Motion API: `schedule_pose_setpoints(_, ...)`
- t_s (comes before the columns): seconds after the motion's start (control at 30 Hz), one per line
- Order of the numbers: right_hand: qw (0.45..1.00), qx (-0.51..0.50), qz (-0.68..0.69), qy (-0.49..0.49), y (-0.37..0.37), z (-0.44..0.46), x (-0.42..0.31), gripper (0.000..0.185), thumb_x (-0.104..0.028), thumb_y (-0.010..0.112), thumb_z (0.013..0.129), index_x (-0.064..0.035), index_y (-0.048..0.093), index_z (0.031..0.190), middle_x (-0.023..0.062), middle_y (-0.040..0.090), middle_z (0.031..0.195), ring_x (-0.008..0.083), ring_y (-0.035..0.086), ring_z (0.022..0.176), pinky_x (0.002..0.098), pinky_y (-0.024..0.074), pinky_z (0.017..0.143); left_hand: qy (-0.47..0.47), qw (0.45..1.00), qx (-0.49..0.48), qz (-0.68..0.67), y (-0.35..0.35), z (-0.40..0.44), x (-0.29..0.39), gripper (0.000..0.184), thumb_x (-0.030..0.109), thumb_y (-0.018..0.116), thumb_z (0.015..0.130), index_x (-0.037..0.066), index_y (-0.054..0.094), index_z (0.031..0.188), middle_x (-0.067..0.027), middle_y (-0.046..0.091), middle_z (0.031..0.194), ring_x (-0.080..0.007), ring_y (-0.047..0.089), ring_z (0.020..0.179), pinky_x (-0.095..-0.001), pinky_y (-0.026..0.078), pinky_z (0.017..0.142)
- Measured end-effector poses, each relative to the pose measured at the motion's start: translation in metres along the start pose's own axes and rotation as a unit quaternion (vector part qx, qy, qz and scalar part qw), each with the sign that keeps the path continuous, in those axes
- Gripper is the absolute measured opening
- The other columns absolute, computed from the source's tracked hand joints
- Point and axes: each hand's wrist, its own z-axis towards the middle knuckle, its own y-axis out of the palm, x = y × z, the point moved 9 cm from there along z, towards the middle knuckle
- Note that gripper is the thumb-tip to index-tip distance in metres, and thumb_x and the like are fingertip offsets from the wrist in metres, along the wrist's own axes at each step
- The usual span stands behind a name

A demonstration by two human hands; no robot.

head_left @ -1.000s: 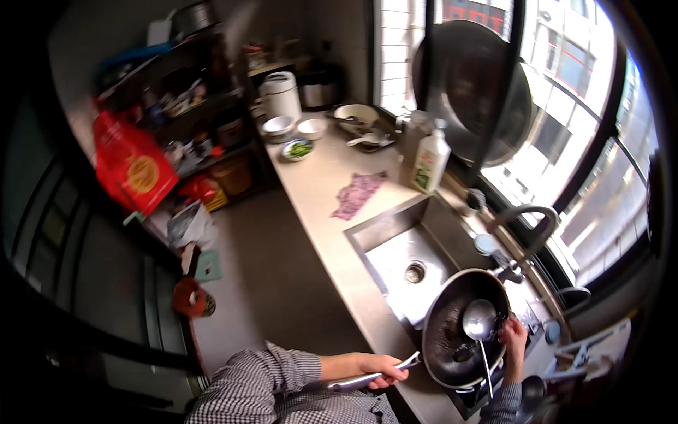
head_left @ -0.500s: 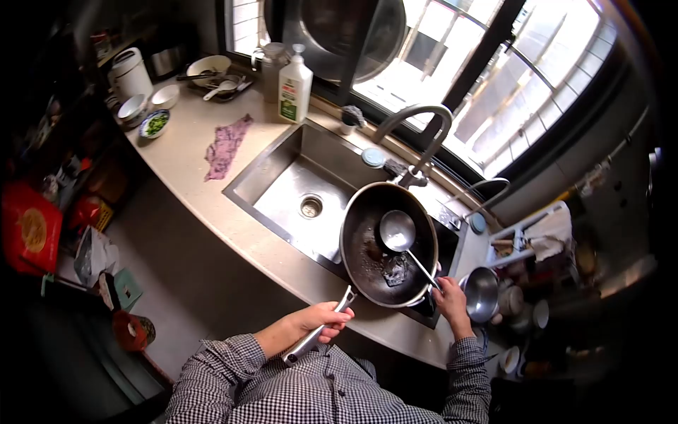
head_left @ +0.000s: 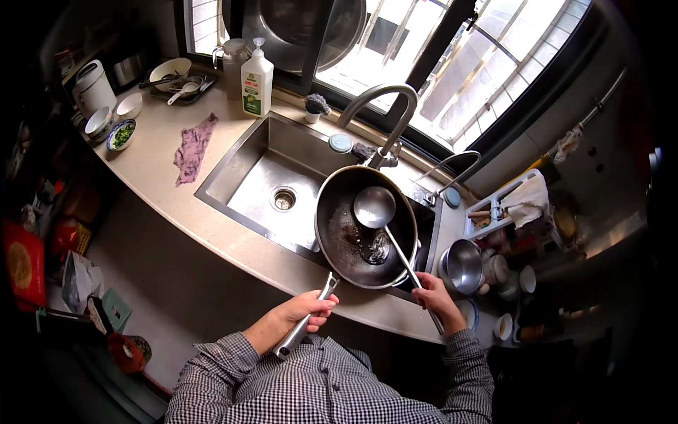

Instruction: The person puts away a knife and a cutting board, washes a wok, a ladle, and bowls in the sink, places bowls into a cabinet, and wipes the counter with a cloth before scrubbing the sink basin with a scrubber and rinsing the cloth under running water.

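My left hand [head_left: 304,311] is closed around the long metal handle [head_left: 305,321] of a dark wok [head_left: 335,244]. The wok is over the right part of the sink, below the faucet, its inside facing me. A little shiny dark liquid [head_left: 374,249] lies in its lower part. My right hand [head_left: 436,300] grips the shaft of a metal ladle [head_left: 374,206], whose round bowl is inside the wok. The ladle's handle end sticks out below my right hand. A small loop handle on the wok's right rim is close to that hand.
A steel sink [head_left: 244,187] with a drain lies left of the wok; behind stands the curved faucet [head_left: 385,92]. A pump bottle [head_left: 257,81], purple cloth [head_left: 194,150] and bowl of chopped greens [head_left: 121,134] are left. A metal bowl [head_left: 462,266] and rack [head_left: 508,205] stand right.
The whole view has shifted, so the scene sits further left. The wok and ladle bowl have moved slightly back over the sink. More of the ladle's handle shows below my right hand.
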Motion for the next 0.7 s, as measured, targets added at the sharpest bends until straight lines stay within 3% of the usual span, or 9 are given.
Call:
schedule_pose_setpoints(0.07, 0.981, 0.097, -0.134, -0.098, -0.014, 0.0, -0.016, 0.05, -0.003, 0.058, 0.072, -0.0021, 0.046, 0.12, 0.0112, 0.06, 0.076, 0.0223, 0.061, 0.063, 0.0321, 0.0477, 0.055, 0.001, 1.0, -0.002, 0.0, -0.001, 0.0, -0.001, 0.02, 0.013, 0.056, 0.085, 0.007, 0.044, 0.1, 0.0001, 0.044, 0.067, -0.0037, 0.036, 0.042, -0.0173, 0.034, 0.033)
schedule_pose_setpoints(0.13, 0.883, 0.212, -0.337, -0.248, -0.02, -0.012, -0.048, 0.053, -0.004, 0.059, 0.07, -0.0061, 0.046, 0.122, 0.0154, 0.061, 0.085, 0.0287, 0.061, 0.072, 0.0344, 0.0477, 0.061, 0.002, 1.0, -0.002, 0.002, -0.002, 0.0, -0.001, 0.019, 0.013, 0.055, 0.085, 0.008, 0.044, 0.1, 0.0001, 0.044, 0.067, -0.0037, 0.037, 0.042, -0.0172, 0.034, 0.033)
schedule_pose_setpoints(0.17, 0.89, 0.216, -0.339, -0.213, -0.029, -0.014, -0.044, 0.054, -0.005, 0.058, 0.068, -0.0098, 0.047, 0.121, 0.0172, 0.06, 0.094, 0.0342, 0.058, 0.088, 0.0372, 0.0462, 0.074, 0.002, 1.0, -0.002, 0.001, -0.002, -0.001, 0.0, 0.019, 0.013, 0.055, 0.085, 0.008, 0.044, 0.1, 0.0001, 0.044, 0.067, -0.0037, 0.037, 0.042, -0.0172, 0.034, 0.033)
schedule_pose_setpoints(0.27, 0.885, 0.195, -0.403, -0.129, -0.04, -0.031, -0.04, 0.052, -0.006, 0.057, 0.069, -0.0088, 0.048, 0.12, 0.0183, 0.059, 0.101, 0.0353, 0.057, 0.092, 0.0377, 0.0462, 0.077, 0.005, 1.0, -0.005, -0.002, -0.001, -0.001, 0.001, 0.019, 0.013, 0.055, 0.085, 0.008, 0.045, 0.1, 0.0, 0.044, 0.067, -0.0038, 0.037, 0.042, -0.0172, 0.034, 0.033)
schedule_pose_setpoints(0.3, 0.876, 0.209, -0.404, -0.163, -0.043, -0.042, -0.039, 0.053, -0.006, 0.06, 0.069, -0.0081, 0.049, 0.121, 0.0174, 0.06, 0.1, 0.0311, 0.06, 0.089, 0.0349, 0.0464, 0.076, 0.008, 1.0, -0.007, -0.001, -0.002, -0.001, 0.001, 0.019, 0.013, 0.055, 0.085, 0.007, 0.045, 0.1, 0.0, 0.044, 0.067, -0.0038, 0.037, 0.042, -0.0172, 0.034, 0.033)
schedule_pose_setpoints(0.4, 0.93, 0.152, -0.315, -0.114, -0.05, -0.064, -0.016, 0.054, -0.009, 0.064, 0.069, -0.0081, 0.049, 0.121, 0.0177, 0.062, 0.094, 0.0292, 0.062, 0.083, 0.0331, 0.0471, 0.074, 0.013, 1.0, -0.007, -0.007, -0.001, -0.002, 0.002, 0.018, 0.012, 0.056, 0.085, 0.007, 0.045, 0.099, -0.0006, 0.044, 0.068, -0.0036, 0.037, 0.042, -0.0173, 0.032, 0.034)
schedule_pose_setpoints(0.47, 0.966, 0.092, -0.242, -0.027, -0.037, -0.075, 0.005, 0.055, -0.008, 0.066, 0.07, -0.0081, 0.05, 0.122, 0.0115, 0.063, 0.082, 0.0149, 0.059, 0.069, 0.0275, 0.0473, 0.065, 0.01, 1.0, -0.004, -0.006, 0.001, -0.002, 0.002, 0.018, 0.012, 0.056, 0.085, 0.007, 0.045, 0.098, -0.001, 0.044, 0.069, -0.0036, 0.037, 0.042, -0.0174, 0.032, 0.034)
schedule_pose_setpoints(0.53, 0.992, 0.044, -0.094, 0.073, -0.003, -0.089, -0.004, 0.052, -0.007, 0.065, 0.073, -0.0094, 0.05, 0.123, 0.0045, 0.058, 0.072, 0.0095, 0.052, 0.062, 0.0248, 0.0445, 0.055, 0.005, 1.0, -0.001, 0.002, 0.001, -0.001, 0.003, 0.018, 0.012, 0.056, 0.085, 0.007, 0.045, 0.098, -0.0013, 0.044, 0.069, -0.0039, 0.037, 0.042, -0.0175, 0.032, 0.034)
schedule_pose_setpoints(0.7, 0.996, 0.079, 0.043, -0.029, 0.035, -0.033, 0.003, 0.05, -0.008, 0.06, 0.078, -0.007, 0.046, 0.126, 0.0002, 0.051, 0.065, 0.0073, 0.046, 0.049, 0.0228, 0.0386, 0.044, 0.007, 1.0, 0.002, 0.012, 0.002, -0.002, 0.003, 0.017, 0.012, 0.054, 0.086, 0.007, 0.045, 0.099, -0.0019, 0.045, 0.067, -0.0045, 0.037, 0.041, -0.0179, 0.033, 0.035)
